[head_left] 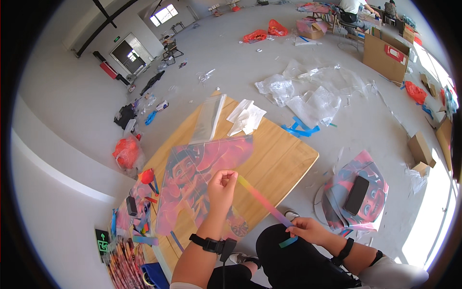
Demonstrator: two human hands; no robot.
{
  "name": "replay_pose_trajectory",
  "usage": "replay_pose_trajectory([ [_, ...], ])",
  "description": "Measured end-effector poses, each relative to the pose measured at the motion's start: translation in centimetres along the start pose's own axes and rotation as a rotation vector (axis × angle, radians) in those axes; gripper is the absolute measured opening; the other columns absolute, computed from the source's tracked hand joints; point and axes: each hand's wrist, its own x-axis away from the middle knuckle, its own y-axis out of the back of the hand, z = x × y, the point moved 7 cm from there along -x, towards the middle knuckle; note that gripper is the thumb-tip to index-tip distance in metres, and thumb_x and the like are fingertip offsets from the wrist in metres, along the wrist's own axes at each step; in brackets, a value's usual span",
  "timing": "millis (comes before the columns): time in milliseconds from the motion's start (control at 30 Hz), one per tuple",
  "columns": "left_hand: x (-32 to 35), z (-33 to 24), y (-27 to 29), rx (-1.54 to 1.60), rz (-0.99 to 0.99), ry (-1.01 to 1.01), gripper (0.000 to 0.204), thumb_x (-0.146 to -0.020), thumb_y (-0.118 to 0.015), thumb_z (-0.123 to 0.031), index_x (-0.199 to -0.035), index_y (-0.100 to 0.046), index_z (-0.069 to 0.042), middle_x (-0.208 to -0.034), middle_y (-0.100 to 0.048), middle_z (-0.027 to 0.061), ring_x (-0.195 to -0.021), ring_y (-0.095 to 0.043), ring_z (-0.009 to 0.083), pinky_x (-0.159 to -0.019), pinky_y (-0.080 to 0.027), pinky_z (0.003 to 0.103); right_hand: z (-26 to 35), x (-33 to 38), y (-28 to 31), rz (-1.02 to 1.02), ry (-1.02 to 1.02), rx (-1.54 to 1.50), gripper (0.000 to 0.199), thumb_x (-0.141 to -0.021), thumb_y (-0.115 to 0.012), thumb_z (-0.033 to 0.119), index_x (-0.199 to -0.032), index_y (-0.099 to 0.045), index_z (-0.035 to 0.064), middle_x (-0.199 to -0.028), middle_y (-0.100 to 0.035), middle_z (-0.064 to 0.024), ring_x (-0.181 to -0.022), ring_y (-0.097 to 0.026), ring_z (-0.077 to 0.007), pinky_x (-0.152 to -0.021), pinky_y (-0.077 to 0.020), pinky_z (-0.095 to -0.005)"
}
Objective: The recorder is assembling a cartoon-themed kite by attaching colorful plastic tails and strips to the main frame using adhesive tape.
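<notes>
A rainbow-coloured ribbon (262,199) is stretched on a slant between my hands, running from yellow through pink to purple. My left hand (222,189), over the table, is closed in a pinch at its yellow end. Lower and to the right, my right hand (309,230) grips the purple part, with a short green tail hanging below the fingers. Beneath my left hand and forearm a printed plastic sheet (185,168) with a cartoon figure lies flat on the wooden table (284,159). My left forearm hides part of that sheet.
Clear plastic film (207,118) and crumpled white sheets (246,118) lie at the table's far end. Right of me, a black phone (356,195) rests on a printed round-looking piece (337,212). Plastic wrap (320,96) and cardboard boxes (386,57) occupy the floor; a person (351,12) sits far off.
</notes>
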Motion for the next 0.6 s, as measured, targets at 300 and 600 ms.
replay_pose_trajectory([
  [300,-10.0,9.3,-3.2,-0.446,0.069,-0.125,0.014,-0.087,-0.078,-0.015,-0.091,-0.073,-0.003,-0.102,-0.066,0.0053,-0.085,-0.062,0.013,-0.077,-0.05,0.027,-4.5,-6.0,3.7,-0.293,-0.08,-0.141,0.022,-0.1,-0.065,0.024,-0.091,-0.066,0.0039,-0.078,-0.064,0.0012,-0.075,-0.058,-0.006,-0.071,-0.0462,-0.0241],
  [600,-11.7,14.8,-3.8,-0.355,0.078,0.02,0.016,-0.086,-0.079,-0.015,-0.092,-0.075,-0.001,-0.103,-0.065,0.005,-0.088,-0.063,0.0145,-0.082,-0.052,0.028,-5.0,-7.3,4.7,-0.361,-0.14,-0.174,0.023,-0.1,-0.065,0.026,-0.09,-0.066,0.0058,-0.075,-0.061,0.0037,-0.071,-0.051,-0.0055,-0.066,-0.041,-0.024],
])
